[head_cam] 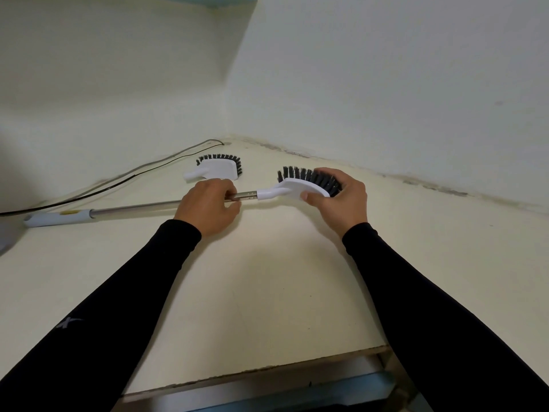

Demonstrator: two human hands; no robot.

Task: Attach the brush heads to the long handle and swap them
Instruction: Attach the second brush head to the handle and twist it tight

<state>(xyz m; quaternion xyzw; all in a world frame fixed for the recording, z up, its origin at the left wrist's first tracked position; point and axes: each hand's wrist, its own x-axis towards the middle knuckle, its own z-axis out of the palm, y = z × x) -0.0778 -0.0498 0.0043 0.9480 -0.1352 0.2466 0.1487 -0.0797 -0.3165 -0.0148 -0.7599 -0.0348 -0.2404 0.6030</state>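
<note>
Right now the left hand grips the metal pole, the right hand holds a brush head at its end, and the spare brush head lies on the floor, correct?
Not quite. The head view shows the spare brush head lying on the table, behind the left hand. The pole, right hand and held brush head are as you said.

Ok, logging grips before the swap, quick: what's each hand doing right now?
Left hand: grips the metal handle near its tip.
Right hand: holds the brush head sitting at the handle's end.

Pale cream countertop (267, 292) in a corner of off-white walls (386, 84).
</note>
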